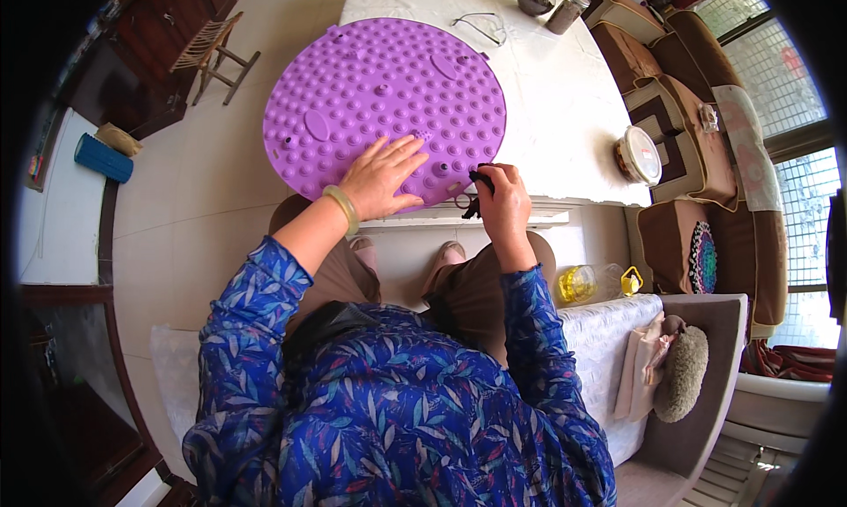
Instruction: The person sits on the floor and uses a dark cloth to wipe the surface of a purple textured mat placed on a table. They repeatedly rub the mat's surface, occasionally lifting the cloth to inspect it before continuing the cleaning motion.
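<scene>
A round purple foot-massage mat (370, 116) covered in raised nubs lies on the white-clothed table (562, 110), its left and front parts reaching past the table edge. My left hand (380, 179) rests palm down on its near part, fingers spread, with a pale bangle (341, 209) at the wrist. At the mat's near right rim, my right hand (504, 192) grips a bunched black strip (485, 178), cloth or cord; which one I cannot tell. Just left of those fingers a thin ring (462, 201) shows beside a slot in the mat's rim. My right fingers hide part of the black strip.
Eyeglasses (483, 28), a dark bowl (533, 2) and a jar (568, 14) sit toward the table's far end. A lidded container (638, 155) stands near its right edge. An oil bottle (595, 282) lies at my right. A wooden chair (212, 50) is on the left.
</scene>
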Motion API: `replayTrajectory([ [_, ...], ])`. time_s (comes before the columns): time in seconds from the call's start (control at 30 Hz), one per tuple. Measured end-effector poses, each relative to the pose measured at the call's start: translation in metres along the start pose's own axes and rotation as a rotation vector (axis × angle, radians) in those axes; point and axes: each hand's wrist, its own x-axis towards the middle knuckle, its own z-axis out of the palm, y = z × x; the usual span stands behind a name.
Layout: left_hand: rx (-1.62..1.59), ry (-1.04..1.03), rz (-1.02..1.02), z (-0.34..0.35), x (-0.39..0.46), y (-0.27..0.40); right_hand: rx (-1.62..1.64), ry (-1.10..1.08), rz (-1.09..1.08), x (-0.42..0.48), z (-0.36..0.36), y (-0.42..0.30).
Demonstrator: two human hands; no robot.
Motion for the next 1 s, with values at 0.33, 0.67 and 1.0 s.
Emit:
replayTrajectory([
  [0.33,0.013,-0.030,-0.065,0.037,0.020,0.007,-0.110,-0.109,0.083,-0.002,0.019,-0.015],
  [0.67,0.023,-0.032,-0.077,0.036,0.018,0.007,-0.334,-0.108,-0.071,0.004,0.044,-0.004],
  [1.0,0.021,-0.044,-0.087,0.036,0.019,0.004,-0.325,-0.265,-0.028,0.013,0.036,-0.002],
])
